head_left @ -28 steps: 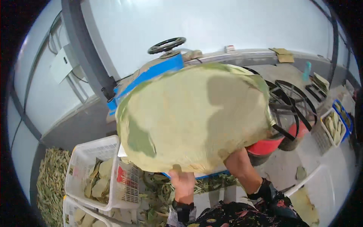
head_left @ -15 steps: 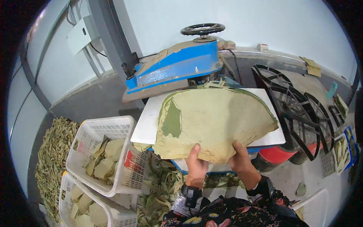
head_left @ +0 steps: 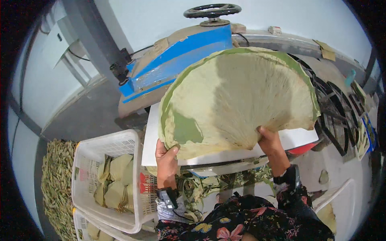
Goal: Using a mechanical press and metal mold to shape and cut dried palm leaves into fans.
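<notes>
A large half-round bundle of dried lotus leaves [head_left: 241, 100], pale with a green rim, is raised and tilted toward me. My left hand [head_left: 166, 162] is closed on its lower left corner, thumb on the near face. Near the middle of its lower edge, my right hand [head_left: 273, 146] grips it, thumb in front; the other fingers are hidden behind. Beneath the leaves lies a white board [head_left: 150, 138], partly covered by them. Behind stands a blue press [head_left: 181, 56] with a black handwheel [head_left: 212, 11] on top.
At left, a white plastic basket [head_left: 134, 180] holds cut leaf pieces, with another basket [head_left: 116, 225] below it. A heap of leaf scraps [head_left: 58, 184] lies beyond. Black metal cutting frames [head_left: 335, 108] lean at right, near a red object [head_left: 303, 149]. Leaf trimmings [head_left: 209, 182] lie under the board.
The lotus leaves have been lifted and tipped up off the board. My left hand has moved left to the corner, spreading my hands apart. The view has shifted slightly.
</notes>
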`<state>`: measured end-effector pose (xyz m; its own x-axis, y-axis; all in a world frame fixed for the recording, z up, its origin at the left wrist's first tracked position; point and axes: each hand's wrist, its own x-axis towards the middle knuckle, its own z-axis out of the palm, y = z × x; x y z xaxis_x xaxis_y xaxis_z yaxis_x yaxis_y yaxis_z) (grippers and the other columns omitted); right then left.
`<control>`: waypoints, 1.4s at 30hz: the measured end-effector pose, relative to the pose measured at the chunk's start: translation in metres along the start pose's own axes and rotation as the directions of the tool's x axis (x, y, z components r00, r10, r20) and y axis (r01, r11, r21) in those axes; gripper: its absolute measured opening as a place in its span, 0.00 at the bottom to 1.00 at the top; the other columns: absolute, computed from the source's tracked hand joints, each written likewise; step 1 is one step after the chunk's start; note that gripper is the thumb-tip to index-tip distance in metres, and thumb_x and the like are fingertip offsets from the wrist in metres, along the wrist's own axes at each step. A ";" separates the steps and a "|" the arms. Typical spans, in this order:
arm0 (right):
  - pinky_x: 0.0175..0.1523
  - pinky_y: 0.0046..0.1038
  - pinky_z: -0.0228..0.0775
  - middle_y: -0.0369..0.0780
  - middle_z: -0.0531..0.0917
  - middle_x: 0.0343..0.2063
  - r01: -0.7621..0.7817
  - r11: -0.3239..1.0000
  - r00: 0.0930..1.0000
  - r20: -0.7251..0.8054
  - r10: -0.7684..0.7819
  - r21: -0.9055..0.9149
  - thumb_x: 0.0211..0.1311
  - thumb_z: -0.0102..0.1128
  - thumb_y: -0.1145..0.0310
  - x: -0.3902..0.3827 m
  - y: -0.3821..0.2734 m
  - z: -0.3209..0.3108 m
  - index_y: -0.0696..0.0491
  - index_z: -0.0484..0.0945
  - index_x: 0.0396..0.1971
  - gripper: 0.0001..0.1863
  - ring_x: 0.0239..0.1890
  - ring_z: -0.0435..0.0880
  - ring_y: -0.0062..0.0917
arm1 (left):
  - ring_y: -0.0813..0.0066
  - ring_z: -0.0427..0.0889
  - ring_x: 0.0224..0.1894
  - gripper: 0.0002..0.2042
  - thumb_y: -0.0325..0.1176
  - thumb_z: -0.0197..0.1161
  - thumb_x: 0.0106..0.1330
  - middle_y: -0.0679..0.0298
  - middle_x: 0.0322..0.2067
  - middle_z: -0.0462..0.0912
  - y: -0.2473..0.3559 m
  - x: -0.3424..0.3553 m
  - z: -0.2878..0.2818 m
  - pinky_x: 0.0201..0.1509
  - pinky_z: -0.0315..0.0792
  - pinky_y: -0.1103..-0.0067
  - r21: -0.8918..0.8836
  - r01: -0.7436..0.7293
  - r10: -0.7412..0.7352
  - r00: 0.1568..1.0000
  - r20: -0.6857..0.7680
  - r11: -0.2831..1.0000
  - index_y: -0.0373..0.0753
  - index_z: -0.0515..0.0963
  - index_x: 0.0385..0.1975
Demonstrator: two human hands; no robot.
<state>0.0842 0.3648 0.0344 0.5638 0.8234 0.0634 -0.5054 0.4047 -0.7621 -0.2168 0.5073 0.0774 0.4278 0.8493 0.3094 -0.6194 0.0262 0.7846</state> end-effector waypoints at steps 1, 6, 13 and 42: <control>0.60 0.40 0.61 0.39 0.71 0.52 -0.013 0.999 0.997 0.075 0.015 -0.032 0.44 0.67 0.68 0.002 0.002 -0.009 0.55 0.61 0.57 0.37 0.55 0.69 0.33 | 0.66 0.70 0.54 0.31 0.25 0.62 0.53 0.59 0.53 0.71 -0.009 0.003 -0.011 0.59 0.63 0.71 0.060 0.038 -0.037 0.999 -0.009 0.997 0.35 0.59 0.59; 0.58 0.42 0.64 0.41 0.71 0.52 -0.062 0.996 0.996 -0.059 0.066 0.069 0.46 0.65 0.68 -0.008 0.018 0.000 0.55 0.60 0.57 0.37 0.53 0.70 0.36 | 0.72 0.74 0.48 0.23 0.19 0.58 0.56 0.60 0.47 0.74 -0.030 -0.001 -0.018 0.53 0.67 0.77 0.190 0.195 -0.165 0.973 -0.164 0.962 0.33 0.65 0.53; 0.58 0.41 0.63 0.41 0.72 0.51 0.064 0.992 0.974 -0.221 -0.039 0.104 0.51 0.61 0.67 0.001 0.028 0.016 0.55 0.61 0.56 0.31 0.51 0.72 0.37 | 0.75 0.73 0.46 0.22 0.21 0.58 0.57 0.62 0.46 0.74 -0.037 0.005 -0.007 0.52 0.67 0.79 0.271 0.127 -0.081 0.982 -0.172 0.954 0.33 0.65 0.53; 0.43 0.30 0.69 0.41 0.78 0.35 -0.013 0.433 0.951 0.122 0.283 -0.902 0.55 0.55 0.72 0.003 -0.042 0.008 0.61 0.71 0.43 0.16 0.38 0.77 0.30 | 0.53 0.68 0.50 0.20 0.32 0.62 0.47 0.55 0.46 0.70 -0.119 -0.010 0.074 0.56 0.61 0.61 0.779 -0.626 -0.114 0.772 0.625 0.034 0.35 0.72 0.43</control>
<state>0.1021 0.3535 0.0719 0.3136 0.9465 -0.0764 0.3631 -0.1939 -0.9113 -0.0989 0.4570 0.0210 0.8125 0.3229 0.4853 0.2239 -0.9416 0.2515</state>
